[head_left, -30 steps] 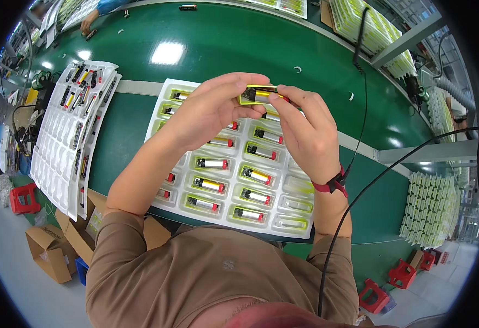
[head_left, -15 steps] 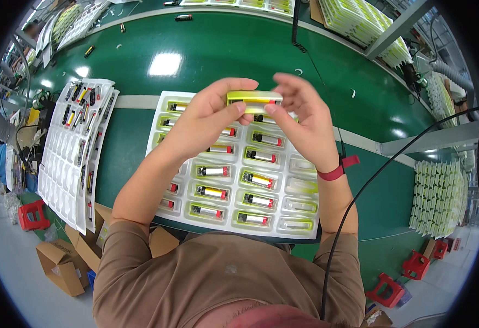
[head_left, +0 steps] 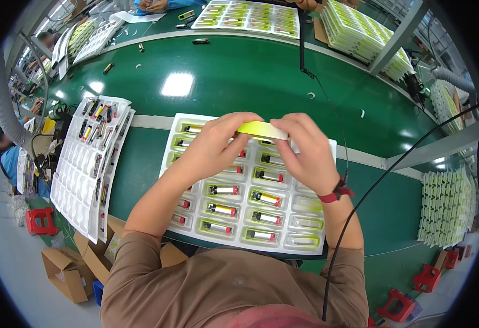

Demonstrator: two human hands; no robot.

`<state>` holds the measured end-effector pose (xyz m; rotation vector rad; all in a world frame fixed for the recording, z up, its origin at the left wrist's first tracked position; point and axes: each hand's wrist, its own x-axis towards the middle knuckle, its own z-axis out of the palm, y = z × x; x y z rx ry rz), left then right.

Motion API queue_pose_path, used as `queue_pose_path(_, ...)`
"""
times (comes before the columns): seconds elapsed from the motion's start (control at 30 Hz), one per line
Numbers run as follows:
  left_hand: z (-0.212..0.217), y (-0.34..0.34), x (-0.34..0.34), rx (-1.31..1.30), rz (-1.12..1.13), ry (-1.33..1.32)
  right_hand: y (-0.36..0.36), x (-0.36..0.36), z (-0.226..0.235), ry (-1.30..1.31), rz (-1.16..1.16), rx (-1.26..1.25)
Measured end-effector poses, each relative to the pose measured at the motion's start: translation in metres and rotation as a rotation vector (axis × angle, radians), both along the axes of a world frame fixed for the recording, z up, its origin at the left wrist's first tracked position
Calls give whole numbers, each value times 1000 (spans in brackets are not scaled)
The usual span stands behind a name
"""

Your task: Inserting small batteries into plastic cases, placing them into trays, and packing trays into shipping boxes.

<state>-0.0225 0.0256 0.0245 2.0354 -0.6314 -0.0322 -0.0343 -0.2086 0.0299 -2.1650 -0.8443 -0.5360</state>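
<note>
Both my hands hold a small yellow-green and white plastic case (head_left: 262, 130) above the far half of a white moulded tray (head_left: 243, 203). My left hand (head_left: 221, 143) pinches its left end between thumb and fingers. On the right end, my right hand (head_left: 307, 146) closes in the same way, with a red band (head_left: 336, 192) on that wrist. The case's inside is hidden now. Many pockets of the tray hold yellow-green shells with battery cells (head_left: 266, 197), white or yellow with red ends. Toward the right side, shells (head_left: 306, 222) without a visible cell sit in the pockets.
On the left lies a tilted tray stack (head_left: 75, 177), loose cells at its far end. Stacked trays (head_left: 447, 208) stand right. A black cable (head_left: 362, 199) crosses by my right forearm. Across the green bench are another filled tray (head_left: 245, 15) and a co-worker's hands (head_left: 153, 6).
The case has tilted, so its outer face shows instead of the cell inside. My right fingers have closed over its right end. The whole view has shifted slightly down and right.
</note>
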Motion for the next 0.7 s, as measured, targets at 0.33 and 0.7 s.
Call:
queue_pose_path(0.33, -10, -4, -7, -103, -13, -3, 12, -17, -12, -30, -81, 160)
queue_pose_path(0.7, 10, -39, -30, 6, -355, 304, -150, -17, -40, 541, -229, 254)
